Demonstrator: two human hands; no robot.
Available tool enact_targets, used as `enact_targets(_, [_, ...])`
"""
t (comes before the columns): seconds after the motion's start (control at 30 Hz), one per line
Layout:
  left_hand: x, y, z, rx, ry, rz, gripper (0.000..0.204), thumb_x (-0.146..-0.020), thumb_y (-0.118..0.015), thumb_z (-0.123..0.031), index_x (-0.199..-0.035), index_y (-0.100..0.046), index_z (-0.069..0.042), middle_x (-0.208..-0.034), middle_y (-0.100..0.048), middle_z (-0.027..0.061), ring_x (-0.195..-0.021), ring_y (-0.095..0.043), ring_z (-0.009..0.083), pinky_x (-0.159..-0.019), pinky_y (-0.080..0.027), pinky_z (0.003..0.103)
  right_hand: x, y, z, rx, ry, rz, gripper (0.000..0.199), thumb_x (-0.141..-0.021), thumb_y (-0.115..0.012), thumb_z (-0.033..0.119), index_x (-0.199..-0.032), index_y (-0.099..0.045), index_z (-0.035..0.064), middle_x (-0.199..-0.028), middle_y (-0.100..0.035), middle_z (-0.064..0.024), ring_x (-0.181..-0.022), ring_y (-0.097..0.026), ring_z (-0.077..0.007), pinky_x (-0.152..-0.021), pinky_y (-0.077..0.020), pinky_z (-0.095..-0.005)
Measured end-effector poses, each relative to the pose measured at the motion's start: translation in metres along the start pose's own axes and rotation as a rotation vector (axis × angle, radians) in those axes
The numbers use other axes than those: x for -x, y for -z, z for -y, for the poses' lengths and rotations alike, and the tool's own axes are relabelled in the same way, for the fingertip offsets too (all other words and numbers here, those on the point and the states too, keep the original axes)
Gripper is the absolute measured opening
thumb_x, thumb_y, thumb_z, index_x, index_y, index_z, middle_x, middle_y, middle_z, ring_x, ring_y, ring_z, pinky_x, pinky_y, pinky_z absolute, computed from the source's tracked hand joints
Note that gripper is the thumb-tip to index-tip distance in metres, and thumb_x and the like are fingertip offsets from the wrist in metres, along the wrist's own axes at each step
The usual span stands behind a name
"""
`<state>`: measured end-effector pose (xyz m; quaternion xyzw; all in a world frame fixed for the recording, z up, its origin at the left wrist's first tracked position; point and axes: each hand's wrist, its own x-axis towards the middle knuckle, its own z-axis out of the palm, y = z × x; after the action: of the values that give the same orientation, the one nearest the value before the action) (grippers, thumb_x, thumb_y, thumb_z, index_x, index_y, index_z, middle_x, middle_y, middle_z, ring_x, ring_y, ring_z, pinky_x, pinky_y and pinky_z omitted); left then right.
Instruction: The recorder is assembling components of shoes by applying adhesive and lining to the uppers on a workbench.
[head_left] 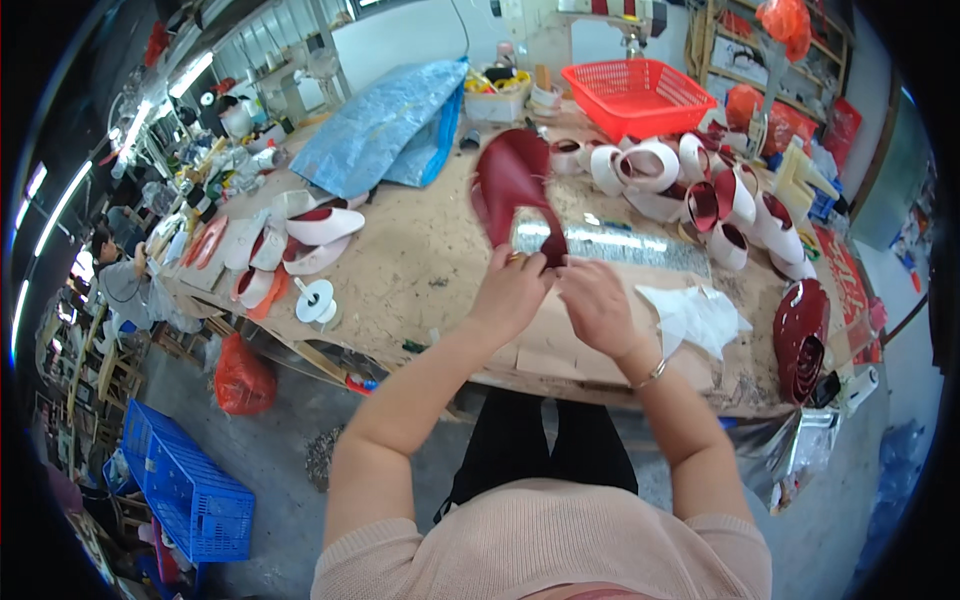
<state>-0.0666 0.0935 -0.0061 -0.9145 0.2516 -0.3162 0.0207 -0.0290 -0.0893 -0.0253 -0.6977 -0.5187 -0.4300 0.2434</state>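
Note:
Over the near middle of the workbench I hold up a dark red shoe upper (515,170), its far end blurred by motion. The upper looks like a loop with an opening in it, and its narrow end points toward me. My left hand (512,295) is closed on the narrow end at the left. Close beside it, my right hand (598,305) pinches the same end at the right. The exact grip of the fingertips is partly hidden. Beneath and behind the hands lies a shiny clear sheet (640,248); a crumpled white cloth or paper (692,315) lies right of my right hand.
Several white uppers with red linings (735,200) crowd the right side, near nested dark red uppers (800,335). A red basket (640,100) and blue tarp (385,125) stand farther back. Left are pale shoes (325,228) and a white spool (316,301); blue crates (190,490) sit on the floor.

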Motion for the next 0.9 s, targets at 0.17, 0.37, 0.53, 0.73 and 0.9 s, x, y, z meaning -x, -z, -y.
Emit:
enact_targets(0.17, [0.043,-0.040,-0.027,-0.510,-0.325,0.428,0.030,-0.082,-0.052,-0.017,-0.105,-0.066,-0.002,-0.094,-0.063,0.0091,-0.098,-0.057,0.0207,-0.102,-0.028,0.041,0.040,-0.002,-0.015,0.178,0.118,0.669,0.036,-0.077,-0.056,0.016,-0.109,-0.061,0.0016,-0.103,-0.061,-0.0095,-0.108,-0.057,-0.0255,-0.112,-0.0291,-0.0439])
enact_targets(0.37, [0.061,-0.035,-0.015,-0.592,-0.431,0.284,0.039,-0.084,-0.050,-0.018,-0.116,-0.061,0.002,-0.098,-0.065,0.0098,-0.098,-0.058,0.0199,-0.098,-0.029,0.038,0.037,-0.011,0.010,0.263,0.059,0.738,0.035,-0.082,-0.051,0.017,-0.112,-0.062,0.0024,-0.111,-0.058,-0.0095,-0.111,-0.054,-0.0231,-0.109,-0.0324,-0.0426])
enact_targets(0.53, [0.053,-0.021,-0.018,-0.475,-0.359,0.469,0.033,-0.084,-0.051,-0.017,-0.109,-0.062,0.001,-0.099,-0.066,0.0089,-0.096,-0.059,0.0177,-0.096,-0.031,0.035,0.049,-0.026,0.016,0.107,-0.068,0.639,0.040,-0.084,-0.051,0.018,-0.119,-0.057,0.0010,-0.119,-0.055,-0.0088,-0.114,-0.052,-0.0224,-0.103,-0.0388,-0.0426])
enact_targets(0.73, [0.065,-0.019,0.002,-0.508,-0.393,0.251,0.031,-0.082,-0.053,-0.017,-0.108,-0.062,-0.003,-0.095,-0.065,0.0060,-0.091,-0.060,0.0172,-0.092,-0.035,0.036,0.039,-0.038,0.035,0.202,-0.205,0.805,0.042,-0.086,-0.047,0.018,-0.127,-0.051,0.0050,-0.121,-0.052,-0.0051,-0.113,-0.051,-0.0218,-0.104,-0.0360,-0.0483])
enact_targets(0.9, [0.061,-0.033,0.009,-0.331,-0.266,0.199,0.030,-0.084,-0.053,-0.017,-0.109,-0.062,-0.005,-0.101,-0.066,0.0054,-0.098,-0.060,0.0184,-0.089,-0.039,0.037,0.017,-0.033,0.016,0.479,0.056,0.831,0.025,-0.082,-0.052,0.020,-0.099,-0.065,0.0085,-0.100,-0.057,-0.0014,-0.103,-0.053,-0.0220,-0.110,-0.0267,-0.0504])
